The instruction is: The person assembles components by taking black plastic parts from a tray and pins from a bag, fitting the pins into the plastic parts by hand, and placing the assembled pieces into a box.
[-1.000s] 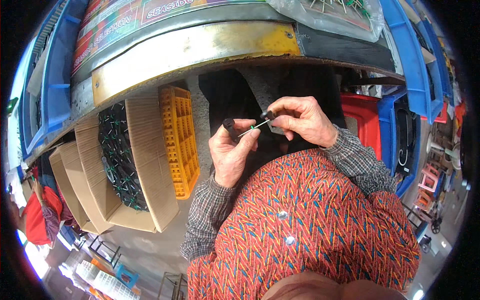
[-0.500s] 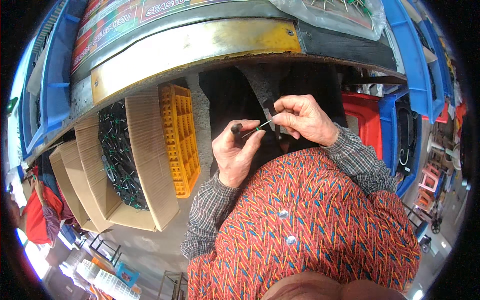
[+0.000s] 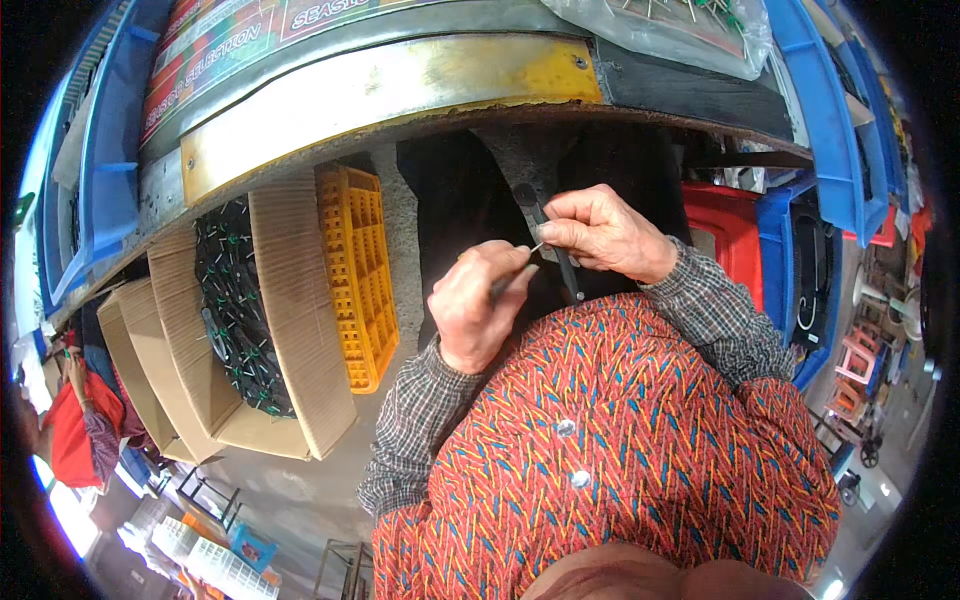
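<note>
Over my lap my two hands meet at the fingertips. My left hand (image 3: 480, 305) is closed in a pinch around a small dark piece (image 3: 499, 288), mostly hidden by the fingers. My right hand (image 3: 605, 235) pinches the tip of a thin pale stick (image 3: 536, 247) that runs between both hands. A long black piece with a rounded upper end (image 3: 527, 195) passes behind the right fingertips and runs down toward my apron; whether the right hand grips it, I cannot tell.
To the left stands an open cardboard box (image 3: 300, 320) with many black pieces (image 3: 240, 310) bearing white sticks and green bits. Next to it is a yellow plastic crate (image 3: 365, 280). The metal-edged bench (image 3: 390, 85) lies ahead. A red stool (image 3: 735, 240) and blue bins (image 3: 815, 110) stand right.
My left fingers have closed further over the dark piece, hiding the green bit seen before. The hands are closer together, and the long black piece has shifted and shows more of its length.
</note>
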